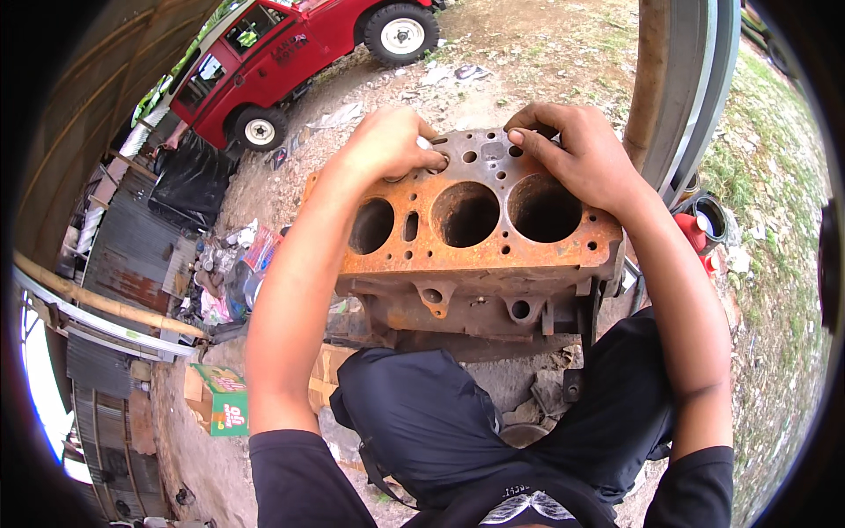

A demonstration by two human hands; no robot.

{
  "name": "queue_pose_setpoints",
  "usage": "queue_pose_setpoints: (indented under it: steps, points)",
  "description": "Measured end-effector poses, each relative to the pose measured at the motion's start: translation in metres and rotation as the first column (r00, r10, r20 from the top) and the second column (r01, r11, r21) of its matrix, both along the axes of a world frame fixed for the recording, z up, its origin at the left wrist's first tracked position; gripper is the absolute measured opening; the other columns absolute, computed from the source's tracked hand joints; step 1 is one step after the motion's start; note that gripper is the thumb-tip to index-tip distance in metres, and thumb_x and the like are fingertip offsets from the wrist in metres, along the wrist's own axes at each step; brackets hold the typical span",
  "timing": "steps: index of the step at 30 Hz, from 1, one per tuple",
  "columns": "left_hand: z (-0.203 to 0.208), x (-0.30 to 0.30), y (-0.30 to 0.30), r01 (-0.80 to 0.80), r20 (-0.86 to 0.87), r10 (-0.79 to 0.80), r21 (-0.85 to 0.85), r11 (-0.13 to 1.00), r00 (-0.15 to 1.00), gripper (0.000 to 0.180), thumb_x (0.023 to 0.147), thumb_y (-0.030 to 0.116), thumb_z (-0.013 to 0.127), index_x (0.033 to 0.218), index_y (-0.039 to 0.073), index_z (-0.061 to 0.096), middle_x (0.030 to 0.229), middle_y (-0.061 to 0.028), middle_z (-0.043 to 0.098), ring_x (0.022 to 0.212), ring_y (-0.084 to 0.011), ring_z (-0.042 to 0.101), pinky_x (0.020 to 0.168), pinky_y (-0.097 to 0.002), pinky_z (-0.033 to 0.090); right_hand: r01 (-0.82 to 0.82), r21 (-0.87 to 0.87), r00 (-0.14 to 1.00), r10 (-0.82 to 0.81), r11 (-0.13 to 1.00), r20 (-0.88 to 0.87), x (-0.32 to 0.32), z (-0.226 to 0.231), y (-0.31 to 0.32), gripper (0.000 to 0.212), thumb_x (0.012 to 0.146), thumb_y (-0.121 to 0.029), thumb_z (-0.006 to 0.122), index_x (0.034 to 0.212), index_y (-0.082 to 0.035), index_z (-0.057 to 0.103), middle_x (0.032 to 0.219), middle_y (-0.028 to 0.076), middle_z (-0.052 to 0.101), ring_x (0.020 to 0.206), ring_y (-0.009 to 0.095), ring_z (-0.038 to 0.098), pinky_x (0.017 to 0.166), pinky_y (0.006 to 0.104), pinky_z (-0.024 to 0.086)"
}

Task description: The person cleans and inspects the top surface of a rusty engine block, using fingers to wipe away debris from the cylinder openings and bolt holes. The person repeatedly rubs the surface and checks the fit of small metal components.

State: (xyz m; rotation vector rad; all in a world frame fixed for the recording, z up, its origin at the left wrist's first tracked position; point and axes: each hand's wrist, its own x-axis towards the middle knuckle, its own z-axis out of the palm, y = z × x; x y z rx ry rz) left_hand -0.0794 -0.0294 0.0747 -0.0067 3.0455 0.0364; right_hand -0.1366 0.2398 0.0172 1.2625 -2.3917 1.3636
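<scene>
A rusty orange engine block with three large round bores stands in front of my knees. My left hand rests on its far left corner, fingers curled around a small pale object pressed at a hole in the deck. My right hand lies on the far right of the deck beside the rightmost bore, fingertips touching the far edge, holding nothing that shows. My legs in dark shorts sit just below the block.
A red vehicle is parked at the far left on dirt ground. A curved metal post rises at the right, with a red-capped container beside it. A green cardboard box and scrap litter lie at left.
</scene>
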Motion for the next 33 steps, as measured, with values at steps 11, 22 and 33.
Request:
queue_pose_setpoints:
  steps: [11,22,33]
  points:
    - [0.006,-0.005,-0.023,0.124,0.041,-0.131,0.142,0.982,0.991,0.041,0.085,0.029,0.085,0.123,0.011,0.085,0.096,-0.0231,0.081,0.088,-0.0331,0.079,0.087,-0.0438,0.06,0.005,0.01,0.999,-0.005,1.0,-0.035,0.0,-0.003,-0.002,0.023,0.104,-0.021,0.073,0.112,-0.001,0.08,0.091,0.016,0.08,0.081,0.027,0.077,0.078,0.0389,0.059]
    - [0.001,0.001,-0.01,0.129,0.011,-0.129,-0.048,0.99,0.992,0.043,0.086,0.03,0.084,0.124,0.011,0.084,0.09,-0.0241,0.079,0.091,-0.0373,0.078,0.089,-0.0469,0.06,0.01,0.035,0.998,-0.007,0.999,-0.065,0.003,0.0,-0.002,0.024,0.104,-0.021,0.074,0.112,0.0,0.08,0.091,0.017,0.079,0.079,0.028,0.077,0.076,0.0395,0.059]
    - [-0.008,0.008,0.003,0.12,-0.151,-0.145,-0.164,0.979,0.978,0.044,0.086,0.027,0.084,0.126,0.01,0.083,0.096,-0.0224,0.081,0.094,-0.0327,0.08,0.09,-0.0453,0.06,-0.002,-0.006,0.988,0.001,1.0,-0.157,-0.004,-0.007,-0.003,0.025,0.101,-0.025,0.074,0.106,-0.001,0.081,0.084,0.018,0.078,0.08,0.035,0.077,0.077,0.0442,0.059]
